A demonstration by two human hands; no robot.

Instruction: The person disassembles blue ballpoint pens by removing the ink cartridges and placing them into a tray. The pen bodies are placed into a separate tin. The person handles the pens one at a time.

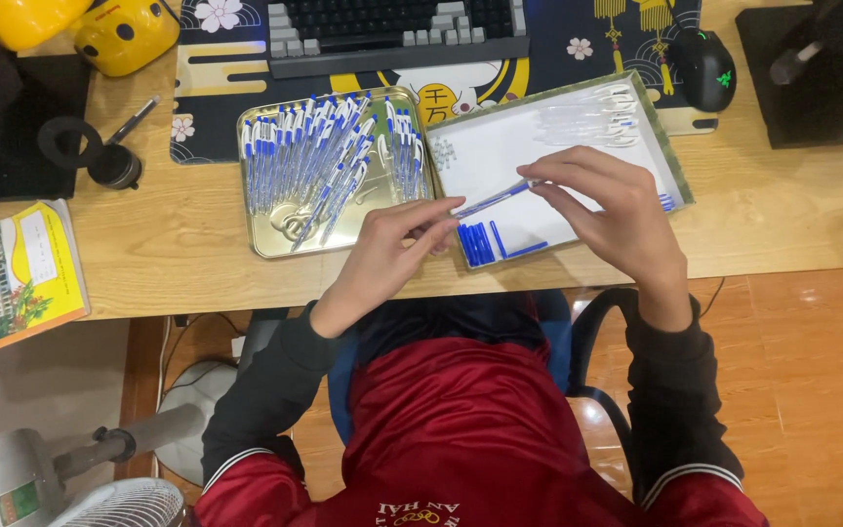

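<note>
A wooden desk (178,244) fills the upper half of the frame, with the person's red and dark jacket (470,429) taking up the lower middle. Across the top lies a dark patterned desk mat (217,88) carrying a keyboard (397,34) at top centre and a black mouse (704,68) toward the upper right. A yellow-covered book (12,278) sits at the left edge, and a grey fan (60,478) shows in the lower left corner.

In the middle of the frame two trays lie side by side, touching: a gold metal tray (275,244) on the left, heaped with blue-and-white pens (329,161), and a white-lined tray (500,156) on the right, which holds clear pen barrels (587,122) at its upper end and a row of blue caps (477,244) near its lower edge.

Above the white-lined tray the left hand (392,254) and the right hand (607,210) each pinch one end of a single pen (495,198), held slanted between their fingertips, just over the blue caps.
</note>
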